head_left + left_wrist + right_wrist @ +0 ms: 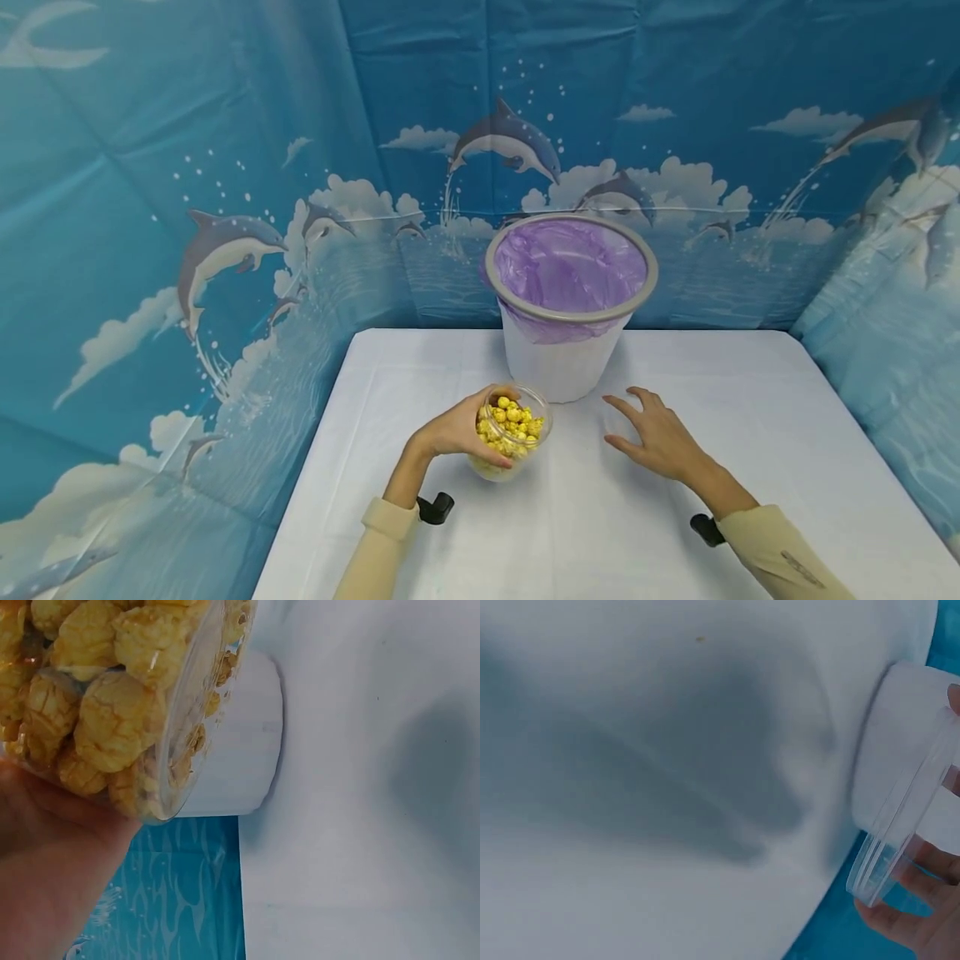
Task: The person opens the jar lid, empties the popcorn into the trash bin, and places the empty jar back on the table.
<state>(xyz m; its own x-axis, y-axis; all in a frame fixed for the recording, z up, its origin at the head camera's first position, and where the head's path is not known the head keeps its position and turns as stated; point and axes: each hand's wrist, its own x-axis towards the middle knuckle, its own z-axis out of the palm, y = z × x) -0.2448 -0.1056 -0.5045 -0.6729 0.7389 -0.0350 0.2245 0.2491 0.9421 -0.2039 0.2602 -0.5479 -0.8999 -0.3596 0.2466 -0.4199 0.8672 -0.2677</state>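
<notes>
My left hand (465, 429) grips a clear jar (487, 471) round its side, thumb toward me. Yellow popcorn (513, 421) fills much of the jar, whose uncovered mouth shows from above. In the left wrist view the jar's base (169, 802) is held up off the table, with popcorn (112, 720) seen through the wall. My right hand (660, 437) is apart from the jar, over the table to its right. In the right wrist view its fingers (889, 922) hold a clear round lid (889, 840) by the edge; the lid barely shows in the head view.
Behind the jar stands a white bin (558, 367) with a grey rim ring (645, 287) and a purple bag (570, 267). A white cloth covers the table (600, 533). Dolphin-print curtains (300, 250) hang round it. A small crumb (700, 638) lies on the cloth.
</notes>
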